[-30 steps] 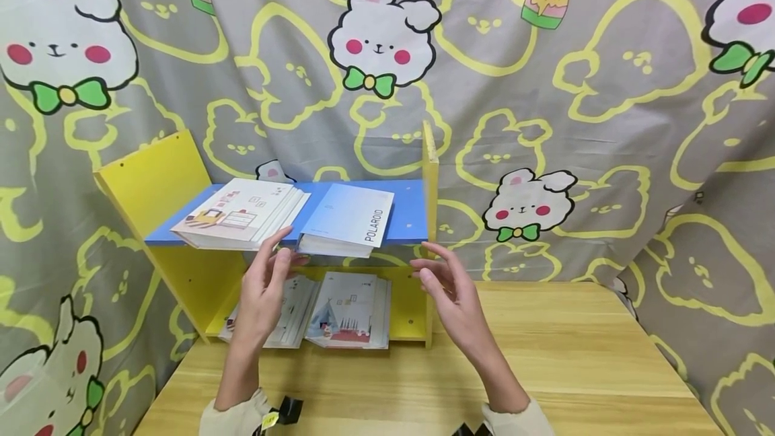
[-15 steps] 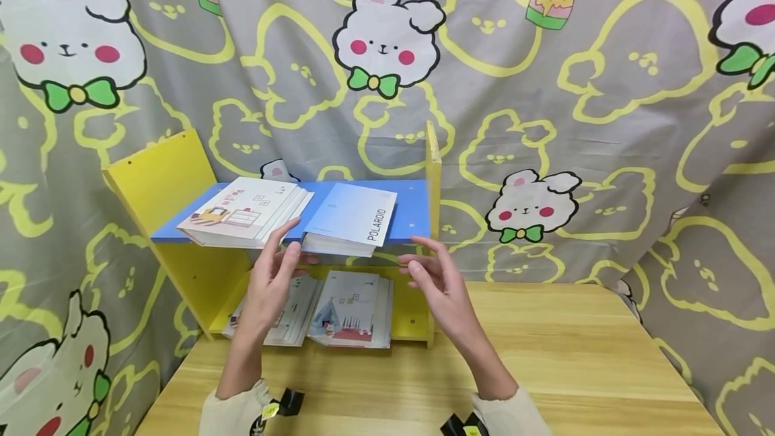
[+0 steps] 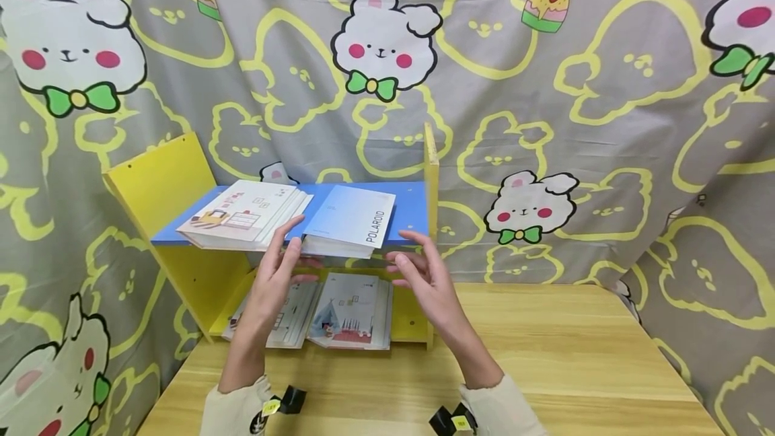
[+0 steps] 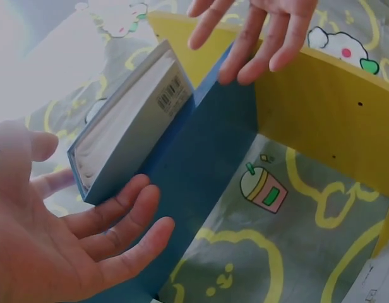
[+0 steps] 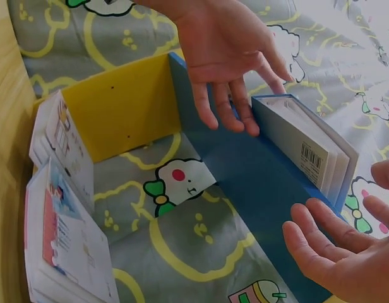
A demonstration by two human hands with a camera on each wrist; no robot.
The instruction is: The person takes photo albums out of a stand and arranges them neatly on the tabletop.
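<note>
Blue-to-white album point(image 3: 350, 216) (dark "POLAROID" lettering point(image 3: 375, 226)), thick with pale pages point(image 3: 336, 247).

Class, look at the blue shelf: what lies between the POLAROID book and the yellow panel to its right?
Just bare blue shelf lies between the POLAROID book and the yellow panel, as the head view shows.

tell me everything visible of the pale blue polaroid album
The pale blue rectangular POLAROID album, seemingly card, lies closed on the blue shelf board, near end overhanging. Its cover fades toward white, with dark lettering along the right; white pages show in front, a barcode underneath. The bare left hand and right hand flank it; contact unclear.
</note>
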